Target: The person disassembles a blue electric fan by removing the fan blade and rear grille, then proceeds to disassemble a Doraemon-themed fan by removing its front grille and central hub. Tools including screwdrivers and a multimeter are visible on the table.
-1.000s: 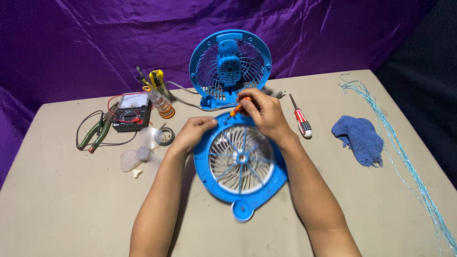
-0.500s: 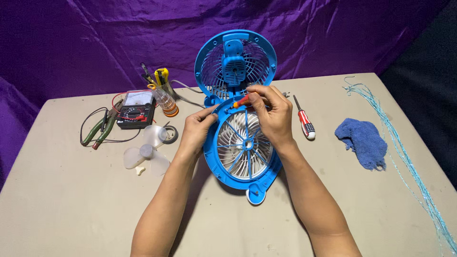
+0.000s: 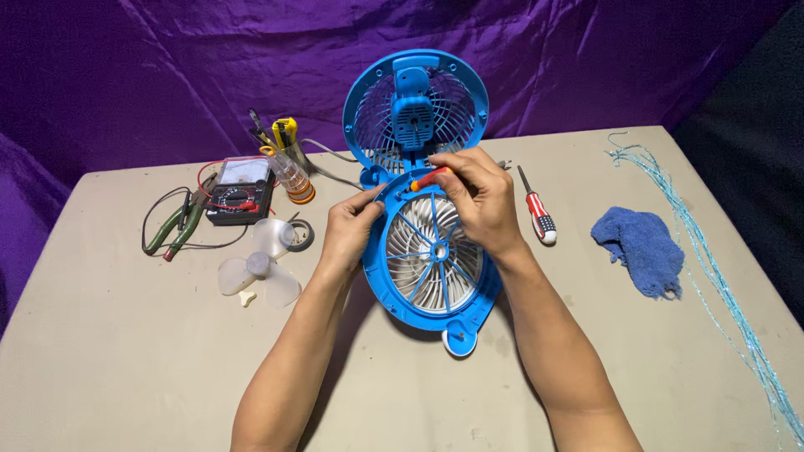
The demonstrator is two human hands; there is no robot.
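My left hand (image 3: pixel 347 230) grips the blue front grille's (image 3: pixel 431 259) left rim. My right hand (image 3: pixel 477 197) pinches an orange-handled screwdriver (image 3: pixel 427 177) at the grille's top edge, just below the upright fan body (image 3: pixel 414 113).

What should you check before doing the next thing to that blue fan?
1. Left hand steadies the round blue plastic fan grille at its rim: ok.
2. Right hand has a grip on the small orange-handled screwdriver: ok.
3. Screwdriver tip seated in a screw: cannot tell, fingers hide it.
4. Clear plastic fan blade lies apart from the hands on the beige table: ok.
5. Spare red-handled screwdriver lies beside the right hand: ok.
6. Upright blue fan body stands steady behind: cannot tell.
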